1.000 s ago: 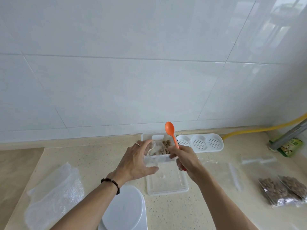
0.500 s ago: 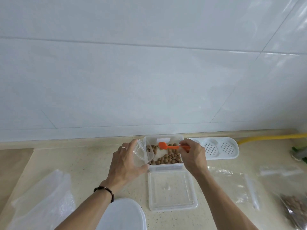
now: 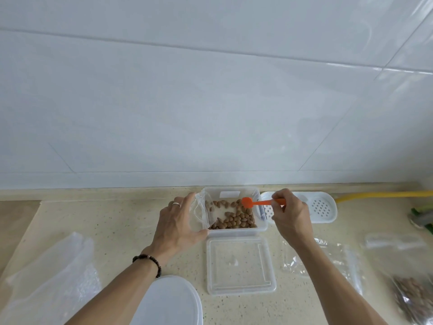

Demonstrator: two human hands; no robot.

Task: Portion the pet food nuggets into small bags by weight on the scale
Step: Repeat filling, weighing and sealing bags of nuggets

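Note:
A clear plastic container (image 3: 262,227) at the back of the counter holds brown pet food nuggets (image 3: 236,219). My left hand (image 3: 178,224) holds a small clear zip bag (image 3: 199,213) against the container's left side, mouth toward the nuggets. My right hand (image 3: 293,216) grips an orange spoon (image 3: 255,202) by its handle, bowl down over the nuggets. The white scale (image 3: 168,301) sits at the bottom edge, partly under my left forearm.
The container's clear lid (image 3: 241,263) lies just in front of it. A white perforated tray (image 3: 321,207) sits behind my right hand. Empty clear bags (image 3: 328,259) and a filled nugget bag (image 3: 414,296) lie right. Bubble wrap (image 3: 49,282) lies left. A yellow hose (image 3: 384,195) runs along the wall.
The spoon swung from upright down to level, its bowl now over the nuggets. My left hand brought the small bag to the container's left side. The view tilted down and closer.

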